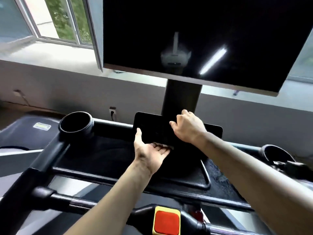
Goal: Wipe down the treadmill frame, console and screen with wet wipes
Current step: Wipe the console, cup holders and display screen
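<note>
The treadmill's large black screen (194, 39) stands on a dark post (181, 99) above the console (105, 156). A small black panel (152, 128) sits at the post's foot. My left hand (150, 153) lies palm up at the panel's lower edge, thumb on its face and straight fingers tucked beneath it. My right hand (188, 128) is at the panel's top edge beside the post, with its fingers curled over that edge. No wet wipe shows in either hand; the right palm is hidden.
Round cup holders sit at the console's left (76, 124) and right (276, 153). A red stop button on a yellow base (166, 221) is on the near handlebar (67, 199). An open window (55, 19) and a grey wall with an outlet (112, 111) lie behind.
</note>
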